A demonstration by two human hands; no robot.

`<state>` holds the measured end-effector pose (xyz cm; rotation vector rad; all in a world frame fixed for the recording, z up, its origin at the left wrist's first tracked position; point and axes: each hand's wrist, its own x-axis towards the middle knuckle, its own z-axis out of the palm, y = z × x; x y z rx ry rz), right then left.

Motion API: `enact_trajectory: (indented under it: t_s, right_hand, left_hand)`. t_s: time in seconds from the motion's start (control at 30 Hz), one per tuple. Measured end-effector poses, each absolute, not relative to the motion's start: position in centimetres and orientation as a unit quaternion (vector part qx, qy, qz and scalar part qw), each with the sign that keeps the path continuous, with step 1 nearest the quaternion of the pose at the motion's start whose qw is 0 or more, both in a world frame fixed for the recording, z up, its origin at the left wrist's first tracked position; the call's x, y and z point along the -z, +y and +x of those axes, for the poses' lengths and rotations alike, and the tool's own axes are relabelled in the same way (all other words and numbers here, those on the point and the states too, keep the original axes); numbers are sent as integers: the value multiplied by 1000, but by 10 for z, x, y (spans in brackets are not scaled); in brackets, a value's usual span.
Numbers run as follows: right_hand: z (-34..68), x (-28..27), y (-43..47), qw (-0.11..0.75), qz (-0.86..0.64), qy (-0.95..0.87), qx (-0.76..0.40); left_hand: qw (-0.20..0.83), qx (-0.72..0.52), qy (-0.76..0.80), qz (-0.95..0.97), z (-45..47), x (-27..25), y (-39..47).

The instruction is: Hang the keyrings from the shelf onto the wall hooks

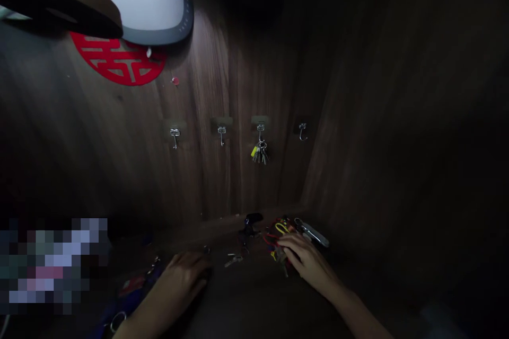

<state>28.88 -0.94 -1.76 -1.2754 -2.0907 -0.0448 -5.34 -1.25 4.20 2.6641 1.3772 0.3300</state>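
Low on the dark wooden shelf, my right hand point(302, 258) has its thumb and fingers closed over a bunch of keys point(280, 255) with red and yellow cords point(282, 228). Part of that bunch is hidden under the fingers. My left hand point(185, 271) rests on the shelf further left, its fingers slightly bent and the thumb apart; I see nothing held in it. Between the hands lie loose keys point(234, 259) and a dark key fob point(252, 221). Just behind my right hand is a silver folding-knife-like object point(314, 234).
Metal hooks point(221, 135) line the wooden back wall; one holds a key ring point(260, 153) with a yellow tag. A grey cap point(147, 5) hangs above a red paper cutout point(123, 63). By my left forearm are a blue strap point(133, 299) and a metal ring point(118, 321).
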Motion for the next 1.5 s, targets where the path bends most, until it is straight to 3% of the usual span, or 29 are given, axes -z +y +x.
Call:
enact_trajectory:
  t_s: [0.23, 0.5, 0.8, 1.03, 1.17, 1.37, 1.5]
  right_hand:
    - [298, 20, -9, 455, -525, -717, 54]
    - [307, 17, -10, 474, -588, -653, 60]
    - [290, 11, -17, 327, -577, -743, 88]
    - [290, 14, -16, 304, -566, -766, 34]
    - [295, 20, -10, 365, -543, -757, 8]
    - [301, 17, -9, 528, -560, -639, 3]
    - [295, 16, -16, 544, -562, -623, 6]
  left_hand:
    - [70, -140, 380, 912, 17, -25, -7]
    - [45, -197, 413, 888, 13, 0, 5]
    - [-10, -210, 481, 851, -7, 5, 18]
    - [-15, -206, 488, 848, -9, 7, 21]
    - [-10, -213, 492, 844, -7, 6, 21]
    - [-15, -227, 484, 845, -7, 7, 21]
    - [-10, -227, 480, 847, -6, 6, 21]
